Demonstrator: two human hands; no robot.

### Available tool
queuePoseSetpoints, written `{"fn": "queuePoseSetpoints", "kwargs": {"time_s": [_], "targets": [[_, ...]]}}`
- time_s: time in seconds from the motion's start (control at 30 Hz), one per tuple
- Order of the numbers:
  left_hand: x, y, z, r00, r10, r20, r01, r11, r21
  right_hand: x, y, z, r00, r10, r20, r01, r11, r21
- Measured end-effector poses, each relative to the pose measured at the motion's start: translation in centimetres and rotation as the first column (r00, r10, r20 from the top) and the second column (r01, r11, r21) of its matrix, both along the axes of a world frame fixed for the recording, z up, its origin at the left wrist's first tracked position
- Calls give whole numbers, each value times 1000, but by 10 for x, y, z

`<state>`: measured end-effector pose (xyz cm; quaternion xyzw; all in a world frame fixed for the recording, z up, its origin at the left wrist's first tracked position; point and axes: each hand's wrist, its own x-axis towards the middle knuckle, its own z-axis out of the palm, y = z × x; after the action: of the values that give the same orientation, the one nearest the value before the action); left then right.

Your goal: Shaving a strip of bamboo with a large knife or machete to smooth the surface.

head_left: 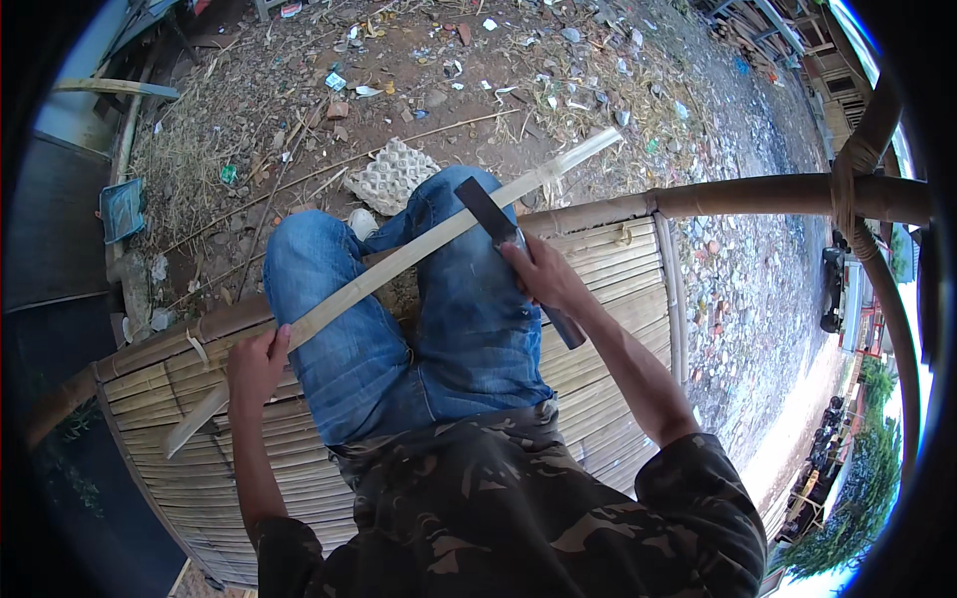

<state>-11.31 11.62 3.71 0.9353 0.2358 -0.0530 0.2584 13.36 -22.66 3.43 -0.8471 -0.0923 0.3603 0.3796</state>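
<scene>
Bamboo strip (364, 284) spans both denim-clad knees (311, 249); left hand (257, 369) grips it left of them. Right hand (538, 273) clasps broad-bladed knife (486, 211), blade crossing strip. Step appears to be paring; next stroke calls for shallow blade angle.

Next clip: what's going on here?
A person sits on a bamboo-slat bench, with a long pale strip running across both knees of their blue jeans. The left hand holds the strip near its lower end. The right hand grasps a dark, flat-bladed tool, its blade crossing over the strip by the right knee; whether they touch is unclear. A grey egg tray lies on the littered ground ahead.
</scene>
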Motion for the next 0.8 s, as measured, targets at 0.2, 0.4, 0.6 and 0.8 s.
{"fn": "queuePoseSetpoints", "kwargs": {"time_s": [0.2,0.4,0.6,0.8], "targets": [[5,15,4,997,-73,4,73,996,46,64,-39,-27,917,-375,135,376,926,16],[-28,76,-1,993,-114,18,111,986,123,61,-60,-33,854,-513,91,506,858,90],[-41,120,15,984,-132,-120,150,978,147,14,-91,-24,721,-686,-96,688,694,210],[71,-3,5,884,-416,211,382,906,184,-23,-80,-10,621,-754,-215,770,535,347]]}}
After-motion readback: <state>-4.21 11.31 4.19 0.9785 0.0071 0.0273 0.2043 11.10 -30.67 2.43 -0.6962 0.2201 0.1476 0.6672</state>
